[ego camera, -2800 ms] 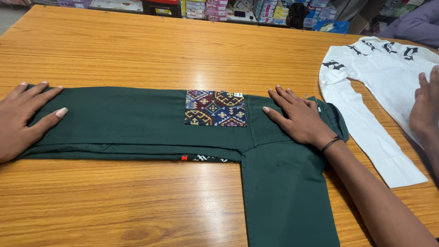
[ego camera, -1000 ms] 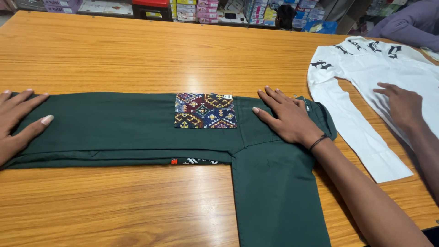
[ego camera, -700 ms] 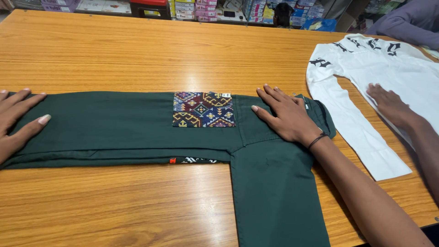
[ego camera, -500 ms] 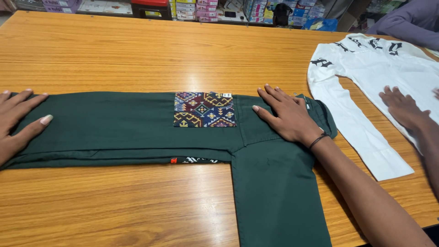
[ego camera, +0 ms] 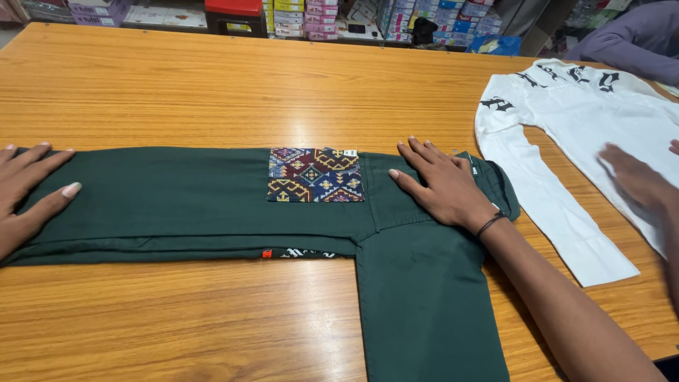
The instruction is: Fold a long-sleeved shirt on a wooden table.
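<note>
Both palms flat, fingers spread, gripping nothing: left hand (ego camera: pixel 28 191) at 9 o'clock, right hand (ego camera: pixel 442 185) at 3, pressing the folded dark green shirt (ego camera: pixel 177 198) mid-table. Bare wooden table (ego camera: pixel 212 92) is open at 12; the white shirt (ego camera: pixel 566 141) lies just beside the collar end, under another person's hand (ego camera: pixel 640 184).

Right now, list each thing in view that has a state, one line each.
Green shirt: folded into a long band, flat on the table, one sleeve hanging toward the near edge.
Patterned pocket: facing up.
Left hand: flat, pressing the shirt's end.
Right hand: flat, fingers spread near the collar.
White shirt: spread out, a co-worker's hand on it.
</note>
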